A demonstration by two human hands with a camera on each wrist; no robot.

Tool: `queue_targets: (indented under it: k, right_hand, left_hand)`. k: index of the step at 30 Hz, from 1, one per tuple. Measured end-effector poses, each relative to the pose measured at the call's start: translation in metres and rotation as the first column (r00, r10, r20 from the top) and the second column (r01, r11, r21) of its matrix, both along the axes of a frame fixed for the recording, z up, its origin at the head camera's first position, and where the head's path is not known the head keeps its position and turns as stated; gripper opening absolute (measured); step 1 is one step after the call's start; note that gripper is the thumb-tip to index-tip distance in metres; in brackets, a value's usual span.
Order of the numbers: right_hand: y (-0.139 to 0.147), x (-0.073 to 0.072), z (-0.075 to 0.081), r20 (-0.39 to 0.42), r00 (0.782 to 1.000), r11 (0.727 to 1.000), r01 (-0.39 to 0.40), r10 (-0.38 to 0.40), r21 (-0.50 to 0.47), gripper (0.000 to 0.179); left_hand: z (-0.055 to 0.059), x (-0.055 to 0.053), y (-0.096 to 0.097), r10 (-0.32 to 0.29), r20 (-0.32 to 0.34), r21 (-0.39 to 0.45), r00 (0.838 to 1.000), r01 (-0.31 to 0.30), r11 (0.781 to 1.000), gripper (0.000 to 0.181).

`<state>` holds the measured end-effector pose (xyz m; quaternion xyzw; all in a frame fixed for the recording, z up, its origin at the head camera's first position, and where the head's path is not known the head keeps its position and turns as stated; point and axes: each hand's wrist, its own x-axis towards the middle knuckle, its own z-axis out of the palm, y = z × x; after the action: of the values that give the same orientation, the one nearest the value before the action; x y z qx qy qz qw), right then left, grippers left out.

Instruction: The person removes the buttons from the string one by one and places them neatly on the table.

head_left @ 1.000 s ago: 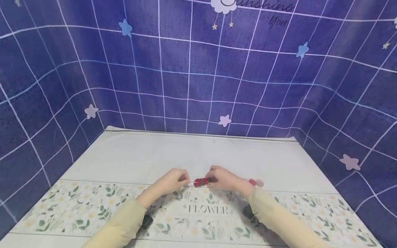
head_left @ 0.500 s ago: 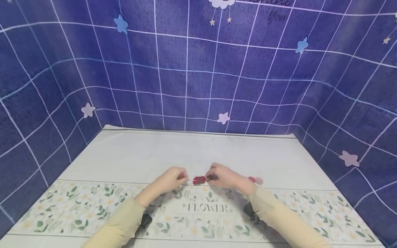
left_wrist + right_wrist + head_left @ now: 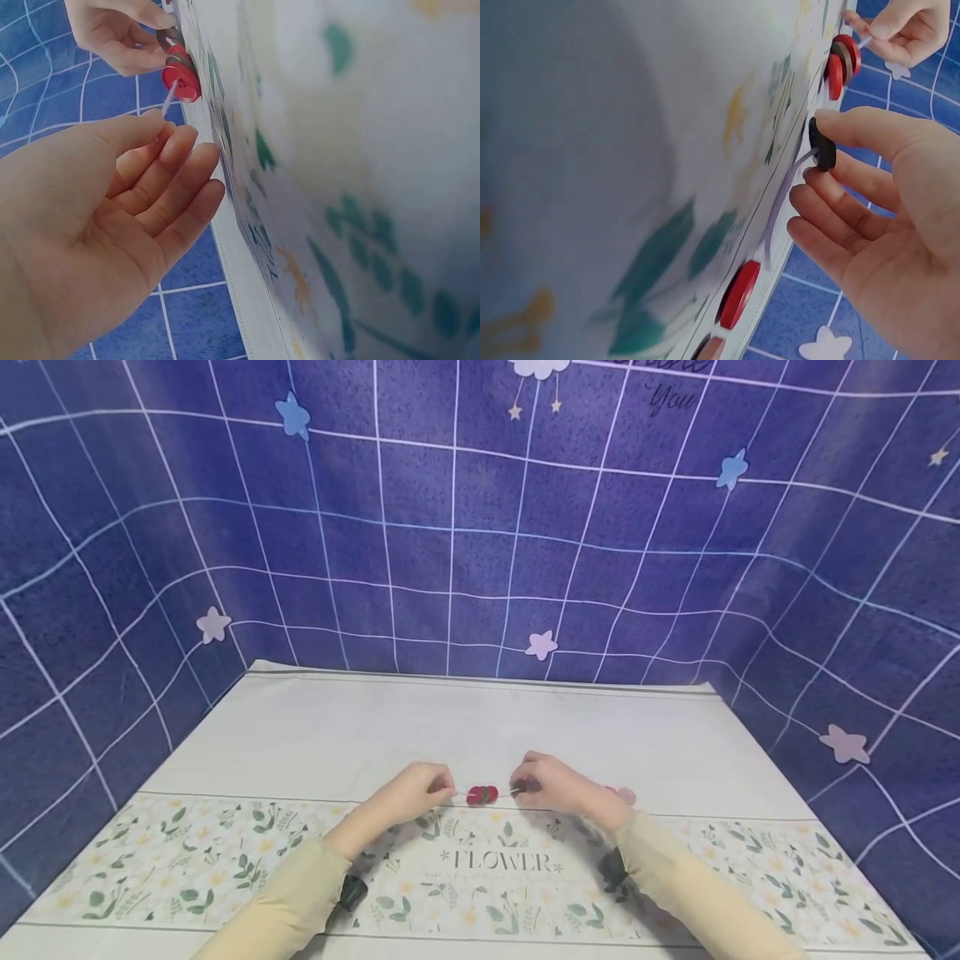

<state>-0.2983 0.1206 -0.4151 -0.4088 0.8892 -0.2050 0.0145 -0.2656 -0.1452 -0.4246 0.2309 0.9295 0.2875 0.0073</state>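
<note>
Two red buttons with a dark olive one between them form a small stack [image 3: 482, 795] on a pale string [image 3: 169, 101], just above the white tabletop at mid-table. My left hand [image 3: 416, 792] pinches the string on the left of the stack, thumb against forefinger. To the right, my right hand [image 3: 551, 783] pinches a black button [image 3: 823, 146] between thumb and forefinger, its other fingers loosely bent. The string passes through the black button too, and a loose tail [image 3: 780, 206] hangs down from it. A gap separates the black button from the stack.
A loose red button [image 3: 739, 294] and a dusty pink button [image 3: 627, 796] lie on the table beyond my right wrist. A flowered band [image 3: 247, 860] lettered FLOWER crosses the white cloth. Blue grid-patterned curtain [image 3: 480, 560] encloses the back and sides.
My right hand has moved to the right with the black button, widening its gap from the stack. My left hand keeps its pinch on the string and has barely moved.
</note>
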Motion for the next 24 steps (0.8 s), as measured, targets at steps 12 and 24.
queue_targets:
  k: [12, 24]
  right_hand:
    - [0.016, -0.002, 0.000, -0.023, 1.000, 1.000, 0.013, -0.013, -0.003, 0.024]
    - [0.024, -0.003, -0.003, -0.042, 0.998, 0.999, 0.037, -0.037, -0.012, 0.025]
  left_hand:
    - [0.000, 0.000, 0.000, 0.008, -0.004, 0.003, 1.000, -0.008, 1.000, 0.006]
    - [-0.009, 0.000, 0.002, 0.035, -0.043, 0.051, 0.998, -0.033, 0.998, 0.006]
